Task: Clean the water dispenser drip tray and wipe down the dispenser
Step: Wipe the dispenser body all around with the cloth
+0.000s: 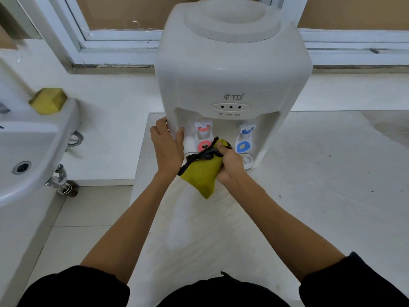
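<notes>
- Gripping the front left post of the white water dispenser (232, 85), the left hand (167, 147) has its fingers curled round the outer side of the post and its thumb laid against the inner edge.
- Bunched in the right hand (230, 165) is a yellow-green cloth (202, 176) with a dark trim; the fingers are closed round it, and the cloth's upper end pokes into the recess under the taps, just beside the red tap (204, 138).
- One loose corner of the cloth hangs down toward the person, over the counter (309, 185).
- The blue tap (244, 140) stands to the right of the cloth, apart from it.
- The drip tray (247, 159) shows only as a white rim at the foot of the recess, near the right hand; the hand and cloth hide the rest.
- The dispenser stands on the pale counter, in front of a window frame (115, 41).
- At the left edge is a white sink (44, 138), and a yellow sponge (48, 100) sits on its rim.
</notes>
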